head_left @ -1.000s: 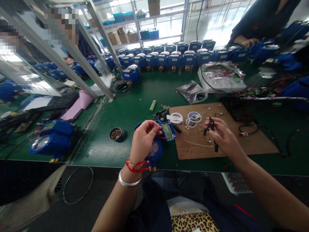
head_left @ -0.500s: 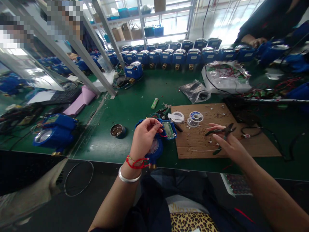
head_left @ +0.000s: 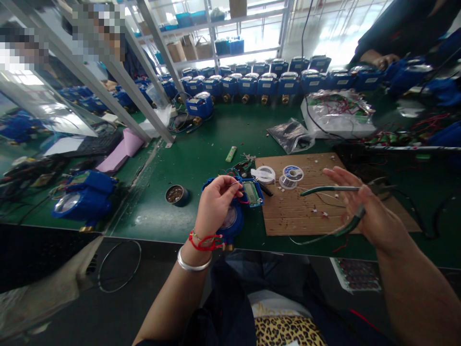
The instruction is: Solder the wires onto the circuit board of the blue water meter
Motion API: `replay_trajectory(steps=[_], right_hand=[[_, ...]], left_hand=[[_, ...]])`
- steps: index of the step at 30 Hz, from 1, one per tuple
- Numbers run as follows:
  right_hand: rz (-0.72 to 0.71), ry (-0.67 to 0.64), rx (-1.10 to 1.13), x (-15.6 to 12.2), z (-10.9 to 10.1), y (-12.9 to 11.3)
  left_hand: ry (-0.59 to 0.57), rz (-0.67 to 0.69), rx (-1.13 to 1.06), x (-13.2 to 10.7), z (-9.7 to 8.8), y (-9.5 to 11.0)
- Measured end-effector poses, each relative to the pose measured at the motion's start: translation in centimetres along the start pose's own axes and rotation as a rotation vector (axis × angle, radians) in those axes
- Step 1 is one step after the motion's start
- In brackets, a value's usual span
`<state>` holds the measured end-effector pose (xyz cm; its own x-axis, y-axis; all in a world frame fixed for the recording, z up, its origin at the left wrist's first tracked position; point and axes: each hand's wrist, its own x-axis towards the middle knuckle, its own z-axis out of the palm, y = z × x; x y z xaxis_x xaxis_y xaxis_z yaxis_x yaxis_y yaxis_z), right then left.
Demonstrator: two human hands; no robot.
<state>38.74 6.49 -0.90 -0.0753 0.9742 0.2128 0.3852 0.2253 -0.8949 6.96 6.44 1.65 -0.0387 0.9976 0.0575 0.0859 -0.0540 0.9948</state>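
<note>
My left hand (head_left: pixel 219 199) is closed in a pinch on a thin wire (head_left: pixel 235 183), right beside the open blue meter (head_left: pixel 230 216). The meter's lid part carries a small display board (head_left: pixel 251 192); my hand hides some of its body. On the right, my right hand (head_left: pixel 370 211) grips side cutters (head_left: pixel 329 189) with green handles spread apart, its fingers stretched out. The cutters' jaws are blurred behind the thumb. A thin pale strand (head_left: pixel 306 242) trails left from the lower handle. A solder spool (head_left: pixel 291 177) and a white tape roll (head_left: pixel 265 175) stand between my hands.
Cardboard (head_left: pixel 288 211) with scraps covers the bench at right. A small cup (head_left: pixel 176 195) stands left of my left hand. Another blue meter (head_left: pixel 84 197) sits farther left. Rows of blue meters (head_left: pixel 268 85) line the back. A co-worker's hand (head_left: pixel 385 62) is at upper right.
My right hand has moved right and up toward the camera with the side cutters, whose handles now look wider apart. The pale strand has shifted along. My left hand stays in place.
</note>
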Motion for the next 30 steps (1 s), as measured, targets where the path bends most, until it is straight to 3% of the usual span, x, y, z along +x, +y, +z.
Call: replay_trajectory(steps=[2, 5, 7, 9, 15, 18, 22, 24, 26, 30], right_hand=[[0.05, -0.006, 0.22, 0.1, -1.0, -1.2], [0.056, 0.109, 0.421, -0.1, -2.3, -3.0], [0.027, 0.181, 0.501, -0.3, -2.4, -3.5], [0.053, 0.168, 0.549, -0.4, -1.6, -3.0], [0.462, -0.229, 0.77, -0.2, 4.0, -0.9], [0.649, -0.421, 0.907, -0.7, 5.8, -1.9], [0.727, -0.671, 1.003, -2.7, 6.6, -4.4], [0.659, -0.807, 0.857, -3.6, 6.8, -5.7], [0.48, -0.82, 0.504, -3.8, 7.1, -6.8], [-0.098, -0.359, -0.316, -1.5, 8.7, -8.3]], left_hand=[[-0.004, -0.001, 0.003, 0.0, 0.0, 0.0], [-0.012, -0.002, 0.002, 0.0, 0.0, 0.0], [-0.01, -0.005, -0.006, 0.0, 0.1, 0.1], [-0.005, -0.006, -0.02, 0.0, 0.2, 0.1], [-0.001, -0.004, -0.02, -0.1, 0.3, 0.3], [-0.002, -0.001, -0.017, -0.1, 0.2, 0.3], [-0.006, 0.004, -0.019, -0.1, 0.1, 0.1], [-0.011, 0.008, -0.018, 0.0, 0.1, 0.0], [-0.022, 0.02, -0.016, 0.0, 0.1, -0.2], [-0.049, 0.038, -0.016, 0.1, 0.1, -0.3]])
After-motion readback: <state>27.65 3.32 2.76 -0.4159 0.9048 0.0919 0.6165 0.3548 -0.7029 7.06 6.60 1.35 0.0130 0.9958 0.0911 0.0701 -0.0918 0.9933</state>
